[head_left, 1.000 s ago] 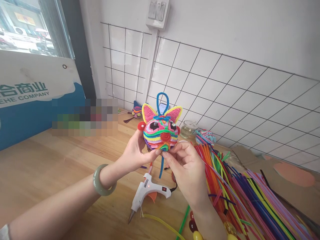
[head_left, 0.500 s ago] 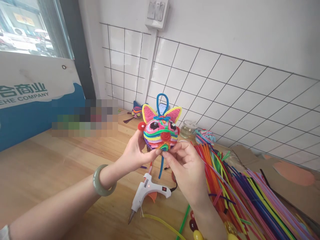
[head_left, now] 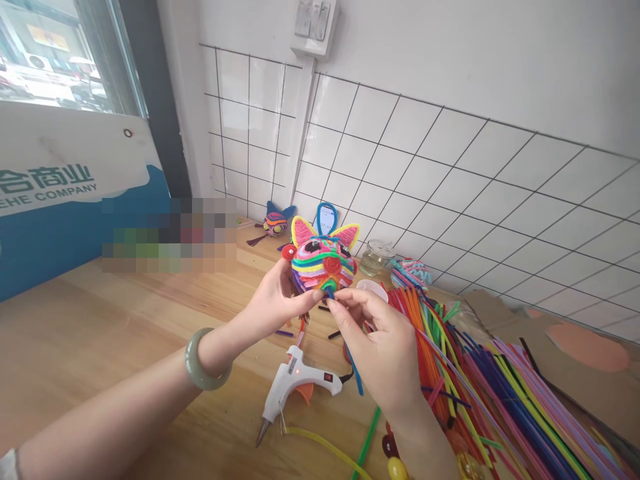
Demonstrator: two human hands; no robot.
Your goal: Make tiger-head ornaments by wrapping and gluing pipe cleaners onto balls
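Observation:
My left hand (head_left: pixel 285 290) is closed around the left side and underside of a colourful pipe-cleaner animal head (head_left: pixel 327 263), its thumb near the chin. The head has pink ears edged in yellow, a red nose, striped cheeks and a blue loop on top. Below the chin, my right hand (head_left: pixel 373 320) pinches a blue pipe cleaner (head_left: pixel 357 370) between thumb and fingers; its free end hangs down past the palm. Beneath both hands, a white hot glue gun (head_left: pixel 295 380) rests on its stand on the table, its small light lit.
Bundles of coloured pipe cleaners (head_left: pixel 520 393) cover the right side of the wooden table (head_left: pixel 150 320), beside cardboard (head_left: pixel 550 360). A phone (head_left: pixel 327 217), a glass jar (head_left: pixel 376 257) and another finished-looking head (head_left: pixel 275 223) stand by the wall. Shiny beads (head_left: pixel 397 469) lie near my right forearm.
The head has lowered slightly and tipped back. My right hand has shifted a little right and down, and the blue pipe cleaner's tail has swung from straight down to the right.

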